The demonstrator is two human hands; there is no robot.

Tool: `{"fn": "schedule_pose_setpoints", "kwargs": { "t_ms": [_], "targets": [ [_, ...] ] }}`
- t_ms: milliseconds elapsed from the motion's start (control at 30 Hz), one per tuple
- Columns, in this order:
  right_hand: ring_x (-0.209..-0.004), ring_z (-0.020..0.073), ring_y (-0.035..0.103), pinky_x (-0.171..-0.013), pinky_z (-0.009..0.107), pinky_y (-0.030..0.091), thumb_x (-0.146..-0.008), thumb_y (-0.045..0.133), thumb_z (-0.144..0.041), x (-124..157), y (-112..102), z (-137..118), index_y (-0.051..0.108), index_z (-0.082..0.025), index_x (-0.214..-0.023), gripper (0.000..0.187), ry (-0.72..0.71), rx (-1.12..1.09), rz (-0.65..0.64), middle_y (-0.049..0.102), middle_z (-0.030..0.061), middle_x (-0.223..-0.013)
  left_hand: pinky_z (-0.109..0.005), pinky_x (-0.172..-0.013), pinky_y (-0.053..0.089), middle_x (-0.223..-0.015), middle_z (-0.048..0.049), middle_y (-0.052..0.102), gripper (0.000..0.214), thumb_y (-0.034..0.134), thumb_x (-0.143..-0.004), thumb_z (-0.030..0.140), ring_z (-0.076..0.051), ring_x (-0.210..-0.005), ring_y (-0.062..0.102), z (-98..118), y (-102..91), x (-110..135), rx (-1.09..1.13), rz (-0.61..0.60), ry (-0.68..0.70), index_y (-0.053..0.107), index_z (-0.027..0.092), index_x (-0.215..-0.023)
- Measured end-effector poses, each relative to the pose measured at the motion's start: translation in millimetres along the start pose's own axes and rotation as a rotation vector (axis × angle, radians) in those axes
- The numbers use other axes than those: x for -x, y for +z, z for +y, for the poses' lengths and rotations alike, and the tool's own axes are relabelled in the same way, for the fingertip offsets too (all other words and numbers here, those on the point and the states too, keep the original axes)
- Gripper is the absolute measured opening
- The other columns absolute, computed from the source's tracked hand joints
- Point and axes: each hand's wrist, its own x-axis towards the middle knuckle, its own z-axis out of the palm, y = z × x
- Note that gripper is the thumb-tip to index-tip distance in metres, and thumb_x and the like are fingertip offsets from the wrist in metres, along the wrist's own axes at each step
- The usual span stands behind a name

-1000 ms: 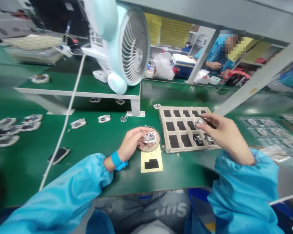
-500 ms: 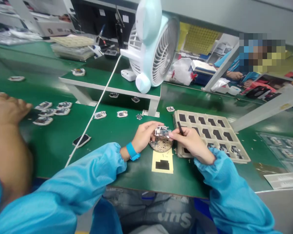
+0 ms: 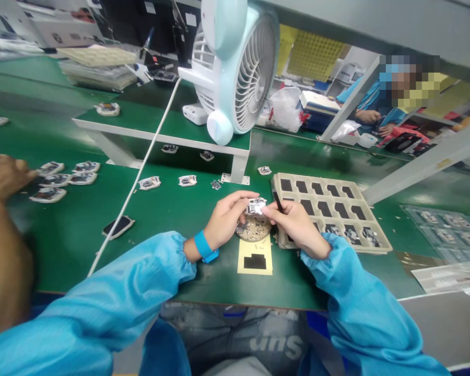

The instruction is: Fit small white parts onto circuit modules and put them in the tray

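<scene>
Between my two hands is a small white-and-silver electronic assembly [image 3: 256, 206], held above a round dish of tiny bits [image 3: 254, 231]. My left hand [image 3: 226, 219] is closed on its left side, with the blue wristband [image 3: 206, 246] behind. My right hand [image 3: 295, 222] pinches its right edge. A thin black tool [image 3: 277, 199], perhaps tweezers, also sticks up from the right fingers; its lower end is hidden. Below the dish lies a yellow sheet [image 3: 254, 269] with a black patch on it.
At right stands a beige compartment tray [image 3: 379, 230] of black pieces and assemblies. A fan [image 3: 254, 73] sits on a raised shelf [image 3: 141, 134]; its white cable [image 3: 137, 183] crosses the left. Several white units [image 3: 82, 178] lie near a co-worker's hand [image 3: 3, 175].
The assembly is turned in my fingers and now shows a brighter white face. My view has shifted slightly, moving the whole scene left. Both hands keep their hold.
</scene>
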Motion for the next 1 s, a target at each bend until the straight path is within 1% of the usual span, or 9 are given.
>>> {"fn": "schedule_pose_setpoints", "kwargs": {
  "t_ms": [200,333,433,500,600,733,833,933,1000],
  "targets": [
    [-0.052,0.0080,0.044,-0.050,0.025,0.035,-0.073,0.084,-0.053,0.7,-0.7,-1.7,0.069,-0.017,-0.071,0.039,0.044,-0.039,-0.021,0.058,-0.0023,-0.061,-0.029,-0.063,0.047,-0.083,-0.0031,0.072,0.030,0.060,-0.095,0.037,-0.015,-0.060,0.057,1.5,-1.1,1.5,-0.038,-0.026,0.019,0.075,0.020,-0.116],
    [-0.051,0.0070,0.042,-0.048,0.025,0.032,-0.074,0.085,-0.050,2.3,-0.1,-6.2,0.065,-0.018,-0.066,0.038,0.048,-0.076,-0.021,0.056,-0.0027,-0.059,-0.028,-0.065,0.052,-0.088,-0.0051,0.074,0.031,0.064,-0.093,0.036,-0.018,-0.072,0.064,8.1,1.0,3.4,-0.034,-0.043,0.047,0.075,0.018,-0.115],
    [-0.049,0.0068,0.039,-0.046,0.025,0.029,-0.071,0.086,-0.049,3.9,-0.3,-9.7,0.064,-0.019,-0.064,0.038,0.081,-0.090,-0.030,0.050,-0.0043,-0.053,-0.030,-0.074,0.056,-0.097,-0.0072,0.076,0.029,0.065,-0.092,0.035,-0.021,-0.085,0.069,11.5,1.9,3.4,-0.027,-0.041,0.076,0.075,0.017,-0.113],
    [-0.049,0.0071,0.039,-0.046,0.025,0.029,-0.071,0.087,-0.049,4.1,-0.8,-9.5,0.065,-0.019,-0.064,0.038,0.090,-0.081,-0.029,0.050,-0.0043,-0.052,-0.032,-0.080,0.058,-0.103,-0.0084,0.077,0.030,0.065,-0.093,0.036,-0.023,-0.093,0.071,10.5,1.5,3.0,-0.010,-0.045,0.075,0.075,0.017,-0.114],
    [-0.053,0.0077,0.043,-0.050,0.025,0.033,-0.073,0.085,-0.048,2.8,-1.4,-5.4,0.066,-0.019,-0.067,0.036,0.065,-0.066,-0.024,0.055,-0.0030,-0.058,-0.037,-0.090,0.058,-0.115,-0.0097,0.075,0.032,0.065,-0.093,0.034,-0.025,-0.105,0.071,4.4,0.2,2.6,0.013,-0.074,0.069,0.072,0.018,-0.119],
    [-0.059,0.0087,0.048,-0.057,0.026,0.038,-0.076,0.083,-0.046,0.6,-1.1,-0.1,0.068,-0.018,-0.070,0.032,0.033,-0.074,-0.009,0.059,-0.0020,-0.064,-0.040,-0.106,0.052,-0.130,-0.0114,0.070,0.040,0.067,-0.092,0.027,-0.027,-0.121,0.066,-4.8,-1.0,3.6,-0.021,-0.141,0.146,0.065,0.018,-0.131],
    [-0.058,0.0084,0.047,-0.056,0.026,0.036,-0.077,0.082,-0.047,0.1,-0.7,-0.4,0.067,-0.017,-0.069,0.034,0.031,-0.062,0.001,0.059,-0.0017,-0.064,-0.041,-0.104,0.053,-0.133,-0.0114,0.069,0.045,0.070,-0.091,0.028,-0.027,-0.118,0.066,-6.7,-1.2,4.5,-0.160,-0.125,0.197,0.064,0.019,-0.135],
    [-0.055,0.0081,0.044,-0.053,0.026,0.034,-0.076,0.082,-0.048,0.4,-0.9,-3.0,0.064,-0.018,-0.066,0.036,0.039,-0.070,0.003,0.056,-0.0021,-0.061,-0.039,-0.095,0.057,-0.128,-0.0098,0.071,0.043,0.070,-0.093,0.034,-0.025,-0.104,0.070,-3.3,-1.9,4.7,-0.305,-0.083,0.225,0.066,0.021,-0.134],
    [-0.053,0.0080,0.042,-0.051,0.026,0.032,-0.076,0.083,-0.048,1.1,-1.2,-4.7,0.062,-0.019,-0.065,0.037,0.055,-0.079,-0.002,0.054,-0.0029,-0.058,-0.039,-0.095,0.057,-0.127,-0.0088,0.072,0.042,0.069,-0.094,0.036,-0.024,-0.101,0.071,0.6,-2.8,4.7,-0.383,-0.074,0.264,0.068,0.022,-0.133]
  ]
}}
